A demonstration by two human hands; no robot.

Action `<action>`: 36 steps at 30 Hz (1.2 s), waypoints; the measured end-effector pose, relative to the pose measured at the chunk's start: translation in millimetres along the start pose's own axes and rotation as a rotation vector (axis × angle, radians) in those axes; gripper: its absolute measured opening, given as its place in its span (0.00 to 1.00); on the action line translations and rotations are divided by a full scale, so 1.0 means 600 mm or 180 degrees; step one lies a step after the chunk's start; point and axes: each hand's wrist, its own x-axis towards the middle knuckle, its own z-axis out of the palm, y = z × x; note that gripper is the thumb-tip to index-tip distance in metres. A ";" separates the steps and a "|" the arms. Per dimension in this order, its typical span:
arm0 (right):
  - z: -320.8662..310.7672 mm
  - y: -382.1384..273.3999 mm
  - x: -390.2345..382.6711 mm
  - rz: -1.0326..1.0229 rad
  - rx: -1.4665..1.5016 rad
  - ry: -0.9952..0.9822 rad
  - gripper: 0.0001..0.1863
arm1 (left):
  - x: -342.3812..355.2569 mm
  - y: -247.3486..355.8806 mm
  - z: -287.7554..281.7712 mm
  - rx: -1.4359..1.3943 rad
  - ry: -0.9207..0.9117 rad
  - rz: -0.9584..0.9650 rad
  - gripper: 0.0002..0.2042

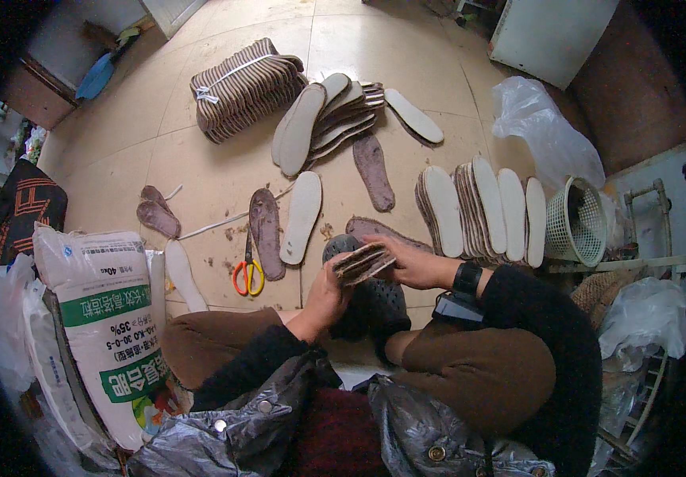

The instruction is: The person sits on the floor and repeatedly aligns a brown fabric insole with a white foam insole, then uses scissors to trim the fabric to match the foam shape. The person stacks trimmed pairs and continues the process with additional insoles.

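A few fuzzy brown insoles (365, 265), stacked together, are between my hands, their layered edges toward me. My left hand (328, 296) is closed around the left side of the stack. From the right, my right hand (416, 265) grips the other side; some of its fingers are hidden. Just beyond my hands lies a brown insole (390, 231), partly covered by the right hand. To the left, scissors (248, 277) with red and yellow handles lie beside a brown insole (264, 234) and a white insole (303, 219).
Farther off are a tied insole bundle (247, 89) and a loose insole pile (303, 131). Insoles (486, 208) stand in a row at right, by a pale plastic basket (575, 222). Printed white sacks (104, 318) stand at left. Dark shoes (378, 306) are below my hands.
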 end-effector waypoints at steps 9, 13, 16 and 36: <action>0.001 -0.011 -0.002 0.0236 0.0548 0.0067 0.37 | -0.002 -0.026 0.028 -0.0026 -0.0304 -0.0454 0.23; 0.001 -0.003 0.001 0.0275 0.0736 -0.0041 0.36 | -0.009 -0.039 0.042 0.0170 -0.0037 -0.0347 0.25; -0.002 -0.004 0.011 -0.0057 0.0431 0.0053 0.32 | 0.000 -0.026 0.028 0.0149 -0.0344 -0.0676 0.26; -0.046 -0.044 0.010 0.0788 0.2017 0.1164 0.18 | 0.064 -0.013 -0.029 0.0155 -0.0434 -0.1011 0.21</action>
